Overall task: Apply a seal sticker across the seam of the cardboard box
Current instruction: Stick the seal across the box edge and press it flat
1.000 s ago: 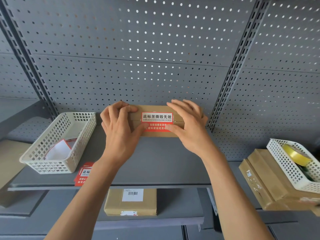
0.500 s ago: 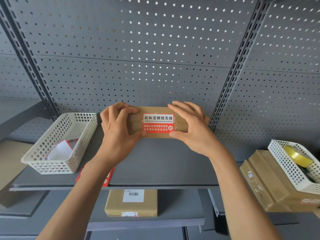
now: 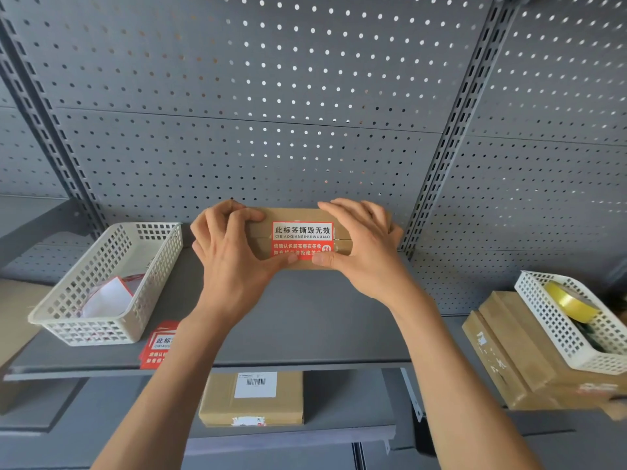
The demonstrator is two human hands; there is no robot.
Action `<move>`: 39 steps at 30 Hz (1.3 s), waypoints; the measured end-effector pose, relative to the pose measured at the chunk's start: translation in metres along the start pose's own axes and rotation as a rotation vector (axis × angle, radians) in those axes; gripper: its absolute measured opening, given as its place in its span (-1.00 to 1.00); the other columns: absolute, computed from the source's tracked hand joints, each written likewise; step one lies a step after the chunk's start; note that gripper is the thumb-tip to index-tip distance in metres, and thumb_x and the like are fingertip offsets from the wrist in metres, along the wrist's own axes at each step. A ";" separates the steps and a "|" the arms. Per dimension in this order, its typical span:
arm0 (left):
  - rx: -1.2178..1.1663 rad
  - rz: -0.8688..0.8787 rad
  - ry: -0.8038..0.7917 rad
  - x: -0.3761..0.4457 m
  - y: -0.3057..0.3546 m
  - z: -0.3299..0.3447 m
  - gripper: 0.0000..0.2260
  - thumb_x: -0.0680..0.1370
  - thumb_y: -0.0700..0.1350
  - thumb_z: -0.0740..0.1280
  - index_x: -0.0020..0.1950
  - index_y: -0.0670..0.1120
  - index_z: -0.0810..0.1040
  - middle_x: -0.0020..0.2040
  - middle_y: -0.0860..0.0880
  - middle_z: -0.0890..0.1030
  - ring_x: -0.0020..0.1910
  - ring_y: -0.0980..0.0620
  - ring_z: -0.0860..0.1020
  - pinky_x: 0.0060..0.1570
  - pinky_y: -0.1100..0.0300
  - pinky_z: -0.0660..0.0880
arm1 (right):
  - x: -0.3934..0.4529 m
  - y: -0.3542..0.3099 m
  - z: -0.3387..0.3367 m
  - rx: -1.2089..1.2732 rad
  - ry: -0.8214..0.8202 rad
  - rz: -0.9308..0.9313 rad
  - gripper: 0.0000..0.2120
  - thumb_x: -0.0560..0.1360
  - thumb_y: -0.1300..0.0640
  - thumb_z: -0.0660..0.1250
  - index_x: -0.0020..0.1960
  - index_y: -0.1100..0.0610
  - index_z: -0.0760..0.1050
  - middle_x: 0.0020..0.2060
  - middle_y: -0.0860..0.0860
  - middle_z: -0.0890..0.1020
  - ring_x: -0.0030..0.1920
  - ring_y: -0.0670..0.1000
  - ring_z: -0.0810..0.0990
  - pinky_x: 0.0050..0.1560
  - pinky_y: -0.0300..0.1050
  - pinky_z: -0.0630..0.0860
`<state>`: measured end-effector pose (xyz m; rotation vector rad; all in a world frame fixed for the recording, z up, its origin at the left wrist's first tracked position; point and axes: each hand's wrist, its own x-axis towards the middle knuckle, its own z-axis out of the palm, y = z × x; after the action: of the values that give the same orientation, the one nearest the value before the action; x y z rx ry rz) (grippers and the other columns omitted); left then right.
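A small cardboard box (image 3: 264, 247) rests on the grey shelf (image 3: 305, 320) against the pegboard. A red and white seal sticker (image 3: 302, 237) lies across its horizontal seam. My left hand (image 3: 234, 259) grips the box's left end, thumb pressing near the sticker's lower left corner. My right hand (image 3: 366, 252) grips the right end, with its thumb on the sticker's lower right edge. Both ends of the box are hidden under my fingers.
A white mesh basket (image 3: 101, 286) with papers stands at the left. Spare red stickers (image 3: 157, 346) lie by the shelf's front edge. Below sits a labelled carton (image 3: 251, 398). At the right, a basket (image 3: 570, 320) with yellow tape rests on stacked cartons (image 3: 502, 354).
Both thumbs have slid inward along the sticker's lower edge, covering part of its bottom text. The box stays in place between my hands.
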<state>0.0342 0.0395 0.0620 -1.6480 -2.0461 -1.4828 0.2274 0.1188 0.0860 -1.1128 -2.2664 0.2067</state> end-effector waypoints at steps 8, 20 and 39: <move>-0.034 0.014 -0.037 0.003 -0.007 -0.005 -0.40 0.26 0.11 0.64 0.22 0.02 0.52 0.23 0.10 0.28 0.33 0.01 0.16 0.35 0.01 0.23 | 0.000 0.002 -0.004 0.036 -0.023 -0.011 -0.26 0.40 -0.17 0.49 0.49 -0.24 0.26 0.44 -0.33 0.29 0.45 -0.10 0.12 0.33 0.01 0.05; -0.082 0.027 -0.070 0.001 -0.012 -0.008 -0.48 0.34 0.02 0.62 0.24 0.04 0.53 0.24 0.14 0.27 0.34 0.00 0.17 0.38 -0.18 0.29 | 0.000 0.006 -0.011 0.086 -0.101 -0.020 -0.32 0.50 0.04 0.45 0.51 -0.24 0.23 0.45 -0.33 0.27 0.47 -0.13 0.05 0.38 -0.02 -0.03; 0.002 -0.112 0.123 0.001 0.013 0.012 -0.50 0.35 0.26 0.52 0.10 -0.03 0.54 0.23 -0.01 0.38 0.33 -0.08 0.23 0.24 0.16 0.13 | 0.002 -0.007 0.013 -0.119 0.149 0.045 -0.53 0.52 -0.39 0.15 0.36 -0.24 0.36 0.29 -0.24 0.44 0.35 -0.01 0.26 0.23 0.15 0.21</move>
<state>0.0497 0.0477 0.0643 -1.4237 -2.1028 -1.5741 0.2140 0.1175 0.0791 -1.1999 -2.1457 0.0060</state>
